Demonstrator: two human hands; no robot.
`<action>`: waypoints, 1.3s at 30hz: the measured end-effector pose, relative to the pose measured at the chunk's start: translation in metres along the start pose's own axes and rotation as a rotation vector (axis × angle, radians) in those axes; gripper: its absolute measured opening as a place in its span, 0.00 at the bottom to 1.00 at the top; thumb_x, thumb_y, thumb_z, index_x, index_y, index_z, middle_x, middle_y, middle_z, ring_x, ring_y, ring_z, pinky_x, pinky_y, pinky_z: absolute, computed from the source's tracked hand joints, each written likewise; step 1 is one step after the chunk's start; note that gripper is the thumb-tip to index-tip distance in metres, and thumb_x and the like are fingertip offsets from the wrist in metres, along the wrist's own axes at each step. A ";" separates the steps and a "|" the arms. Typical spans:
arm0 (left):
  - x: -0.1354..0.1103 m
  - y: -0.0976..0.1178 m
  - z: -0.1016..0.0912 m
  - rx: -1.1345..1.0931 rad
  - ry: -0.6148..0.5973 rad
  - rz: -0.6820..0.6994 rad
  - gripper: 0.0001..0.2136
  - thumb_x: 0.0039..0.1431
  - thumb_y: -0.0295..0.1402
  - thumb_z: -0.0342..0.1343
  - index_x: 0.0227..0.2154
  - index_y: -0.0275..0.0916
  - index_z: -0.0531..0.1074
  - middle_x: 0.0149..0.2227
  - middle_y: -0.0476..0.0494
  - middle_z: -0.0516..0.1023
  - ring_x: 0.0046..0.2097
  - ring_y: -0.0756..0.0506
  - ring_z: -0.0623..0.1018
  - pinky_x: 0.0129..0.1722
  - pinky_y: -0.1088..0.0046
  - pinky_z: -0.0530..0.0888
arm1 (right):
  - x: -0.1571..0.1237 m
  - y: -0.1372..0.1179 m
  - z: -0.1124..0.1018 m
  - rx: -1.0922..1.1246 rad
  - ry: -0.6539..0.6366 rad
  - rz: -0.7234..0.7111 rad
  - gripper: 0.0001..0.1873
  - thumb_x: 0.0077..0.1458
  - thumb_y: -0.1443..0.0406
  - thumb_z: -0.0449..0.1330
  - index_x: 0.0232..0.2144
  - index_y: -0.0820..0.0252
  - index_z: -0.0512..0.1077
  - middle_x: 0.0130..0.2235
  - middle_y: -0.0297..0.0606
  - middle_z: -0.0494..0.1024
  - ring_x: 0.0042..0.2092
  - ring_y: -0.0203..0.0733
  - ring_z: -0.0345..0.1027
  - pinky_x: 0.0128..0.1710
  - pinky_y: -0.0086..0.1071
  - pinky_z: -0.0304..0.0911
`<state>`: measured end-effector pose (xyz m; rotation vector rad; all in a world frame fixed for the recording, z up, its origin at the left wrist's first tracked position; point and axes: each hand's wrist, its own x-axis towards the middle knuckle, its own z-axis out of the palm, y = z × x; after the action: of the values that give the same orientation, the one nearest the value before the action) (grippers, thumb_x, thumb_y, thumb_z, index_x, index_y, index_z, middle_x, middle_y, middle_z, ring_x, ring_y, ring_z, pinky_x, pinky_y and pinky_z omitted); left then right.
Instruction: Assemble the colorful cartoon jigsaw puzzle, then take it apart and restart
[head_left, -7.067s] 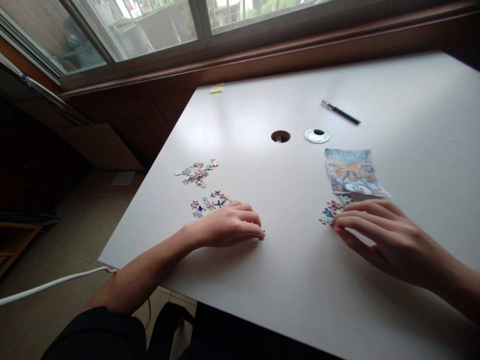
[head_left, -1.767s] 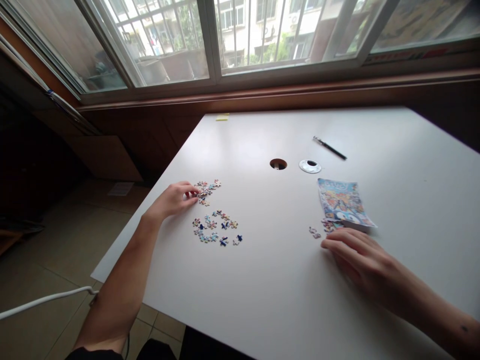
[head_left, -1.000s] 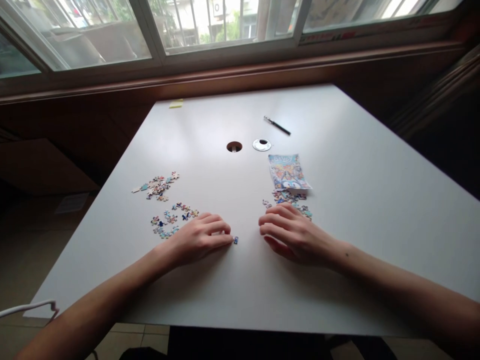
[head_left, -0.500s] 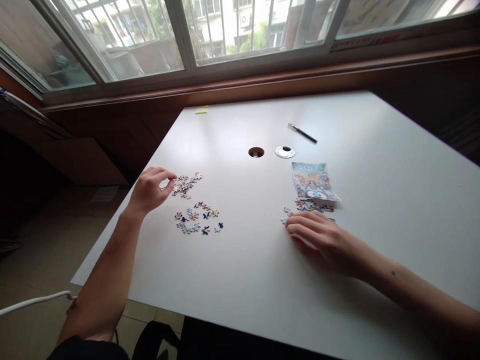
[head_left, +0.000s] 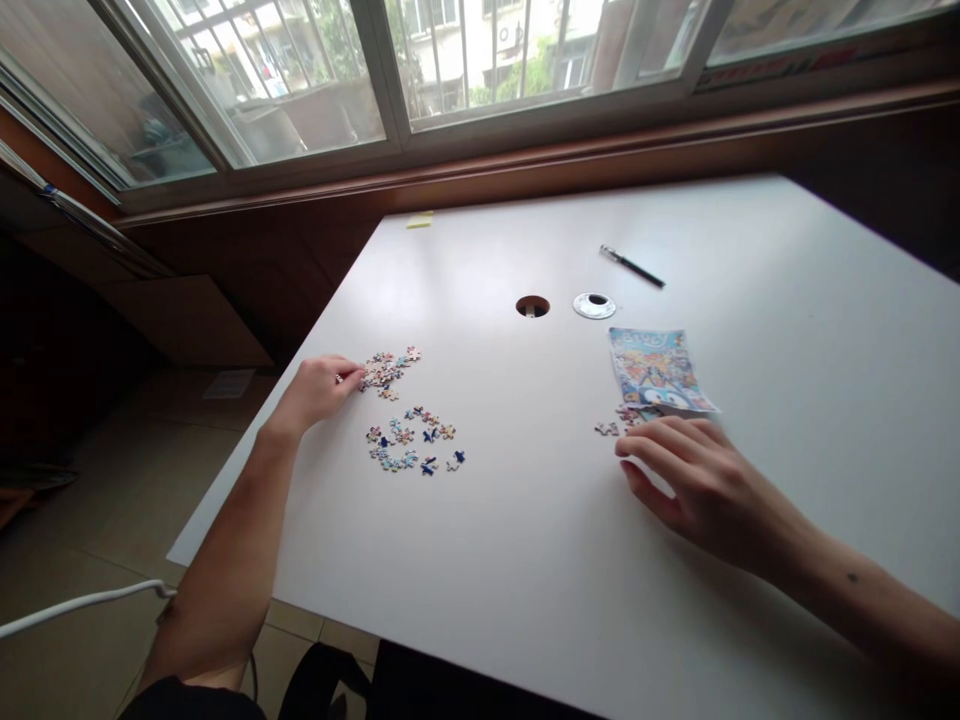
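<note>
Head view: we've got our left hand (head_left: 324, 388) at 9 o'clock, fingertips together at the edge of a jigsaw pile (head_left: 388, 370); can't tell if they've got a piece. Our right hand (head_left: 694, 480) is around 4 o'clock, thumb and fingers apart, partly hiding puzzle pieces (head_left: 607, 429) below the picture sheet (head_left: 655, 368).

The head camera faces forward — down across the table (head_left: 525, 560).
</note>
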<state>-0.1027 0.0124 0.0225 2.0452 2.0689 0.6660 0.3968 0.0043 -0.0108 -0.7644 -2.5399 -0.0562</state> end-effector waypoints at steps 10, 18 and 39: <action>-0.001 0.008 -0.002 -0.421 -0.025 -0.140 0.16 0.56 0.44 0.65 0.38 0.36 0.81 0.35 0.40 0.84 0.37 0.45 0.81 0.38 0.71 0.77 | 0.001 -0.001 -0.002 0.003 0.002 0.001 0.08 0.61 0.71 0.60 0.42 0.56 0.69 0.41 0.39 0.78 0.44 0.46 0.74 0.45 0.40 0.62; -0.008 0.014 -0.018 -0.167 -0.505 0.087 0.10 0.56 0.43 0.65 0.30 0.42 0.83 0.32 0.45 0.82 0.34 0.46 0.78 0.32 0.74 0.72 | 0.000 -0.001 -0.001 0.019 -0.005 -0.009 0.08 0.61 0.71 0.59 0.43 0.56 0.69 0.42 0.39 0.78 0.44 0.45 0.73 0.44 0.39 0.62; -0.007 0.041 0.014 -0.491 -0.197 -0.019 0.17 0.60 0.46 0.63 0.43 0.37 0.80 0.36 0.40 0.83 0.38 0.44 0.81 0.40 0.67 0.77 | 0.001 -0.003 -0.001 0.054 -0.024 -0.013 0.08 0.61 0.71 0.59 0.42 0.56 0.69 0.41 0.39 0.77 0.44 0.45 0.72 0.43 0.39 0.60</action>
<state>-0.0596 0.0068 0.0255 1.7301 1.6156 0.8325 0.3947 0.0024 -0.0091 -0.7320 -2.5577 0.0176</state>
